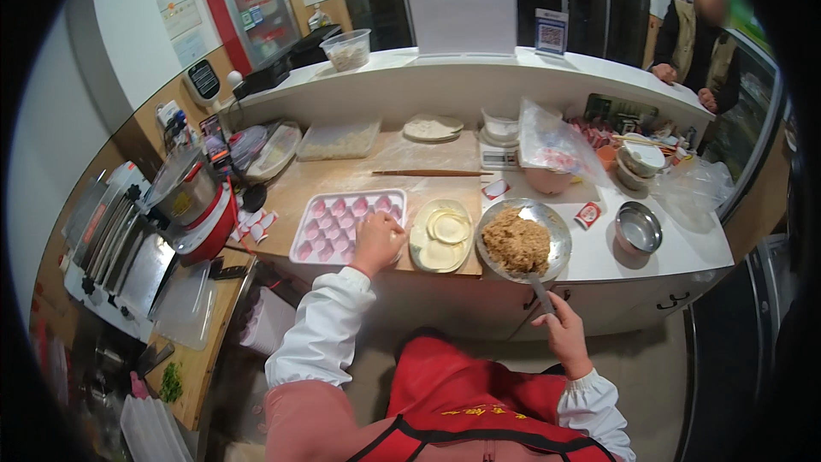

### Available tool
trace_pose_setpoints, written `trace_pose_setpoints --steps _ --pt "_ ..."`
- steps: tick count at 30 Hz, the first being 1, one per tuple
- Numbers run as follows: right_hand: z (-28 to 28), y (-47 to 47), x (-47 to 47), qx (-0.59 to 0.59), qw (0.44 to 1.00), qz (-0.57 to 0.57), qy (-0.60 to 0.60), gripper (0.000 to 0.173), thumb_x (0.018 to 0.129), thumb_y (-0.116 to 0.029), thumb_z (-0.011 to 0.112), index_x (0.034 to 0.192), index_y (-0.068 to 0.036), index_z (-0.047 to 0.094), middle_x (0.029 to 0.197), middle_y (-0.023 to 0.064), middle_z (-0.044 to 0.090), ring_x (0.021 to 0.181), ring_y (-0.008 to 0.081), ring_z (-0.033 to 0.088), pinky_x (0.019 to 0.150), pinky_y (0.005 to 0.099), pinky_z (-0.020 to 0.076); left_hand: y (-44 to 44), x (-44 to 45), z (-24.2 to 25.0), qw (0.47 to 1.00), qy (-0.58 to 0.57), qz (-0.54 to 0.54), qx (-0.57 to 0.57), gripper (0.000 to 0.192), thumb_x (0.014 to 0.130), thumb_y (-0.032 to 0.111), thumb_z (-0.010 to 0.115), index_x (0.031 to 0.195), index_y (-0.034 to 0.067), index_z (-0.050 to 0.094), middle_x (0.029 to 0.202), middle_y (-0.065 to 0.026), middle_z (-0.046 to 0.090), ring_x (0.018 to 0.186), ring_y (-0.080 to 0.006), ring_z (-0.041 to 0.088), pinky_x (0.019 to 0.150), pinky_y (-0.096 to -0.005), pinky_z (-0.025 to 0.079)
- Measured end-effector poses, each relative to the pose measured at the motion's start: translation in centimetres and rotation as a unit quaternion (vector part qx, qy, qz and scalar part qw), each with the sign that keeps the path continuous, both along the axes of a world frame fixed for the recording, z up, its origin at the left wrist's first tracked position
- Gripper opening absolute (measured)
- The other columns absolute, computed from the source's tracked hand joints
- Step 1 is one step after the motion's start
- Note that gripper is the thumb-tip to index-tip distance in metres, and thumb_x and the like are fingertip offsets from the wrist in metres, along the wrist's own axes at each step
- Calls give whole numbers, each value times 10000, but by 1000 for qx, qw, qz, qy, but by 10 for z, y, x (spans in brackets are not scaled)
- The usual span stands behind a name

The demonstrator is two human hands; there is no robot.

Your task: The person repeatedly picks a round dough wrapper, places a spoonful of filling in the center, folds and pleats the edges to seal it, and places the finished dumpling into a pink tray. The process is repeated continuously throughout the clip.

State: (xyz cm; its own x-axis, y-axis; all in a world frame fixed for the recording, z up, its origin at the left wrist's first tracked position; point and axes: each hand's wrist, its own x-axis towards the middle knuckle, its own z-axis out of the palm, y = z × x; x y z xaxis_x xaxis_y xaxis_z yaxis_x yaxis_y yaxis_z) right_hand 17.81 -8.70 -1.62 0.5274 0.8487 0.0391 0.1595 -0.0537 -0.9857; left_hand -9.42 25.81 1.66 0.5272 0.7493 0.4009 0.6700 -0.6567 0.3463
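Note:
My left hand (378, 239) is over the right side of a white tray with pink hollows (321, 221), fingers bent downward; whether something is between them is hidden. My right hand (564, 330) holds the handle of a flat metal spatula (541, 293), its far end at a mound of minced filling (516, 240) in a round metal bowl (562, 231). Between tray and bowl lies an oval plate (420, 250) with round dough wrappers (448, 227). Behind the plate, a thin wooden rolling pin (430, 173) lies crosswise on the floured wooden board (276, 212).
An empty-looking metal bowl (639, 228) stands at right, near plastic bags (693, 189). A lidded container (340, 138) and stacked dough sheets (433, 128) lie behind. A red-based machine (205, 224) and a knife (228, 271) are at left. A person (699, 45) leans on the far counter.

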Motion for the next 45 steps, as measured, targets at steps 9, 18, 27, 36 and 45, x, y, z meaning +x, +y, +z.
trace_pose_setpoints --steps 9,18,27,36,45 --pt "10 -10 0 -53 997 -12 -49 415 949 -95 489 1358 -61 551 859 91 740 794 138 691 742 292 517 -23 52 -25 997 72 -23 4 179 789 278 667 798 138 777 1070 -57 656 1083 -274 556 945 -489 342" --pt "8 -12 1 -63 997 -12 -49 432 946 -118 494 1371 -56 536 852 73 740 785 147 676 729 291 511 -16 57 -29 998 61 17 -4 137 737 241 707 729 124 777 953 -76 676 1011 -285 595 937 -467 360" --pt "0 -12 4 -41 994 -12 -98 454 950 -140 493 1397 -66 511 861 73 740 795 192 694 748 312 521 -29 54 -27 991 -125 -41 19 143 763 168 656 789 35 703 803 -145 709 686 -288 675 648 -396 530" --pt "2 -11 -3 -64 992 -33 -108 282 958 -145 491 1207 -38 570 849 94 738 749 248 696 713 359 532 -48 54 -45 700 -580 -35 -415 219 958 119 502 1151 38 567 1157 -122 653 955 -208 674 801 -342 565" --pt "10 -17 -9 -44 985 -68 -150 231 966 -163 518 1143 -42 604 816 119 723 811 293 717 736 393 545 -119 51 -39 467 -718 -130 -499 323 1010 84 493 1317 -14 524 1256 -142 629 1102 -257 652 921 -403 563"
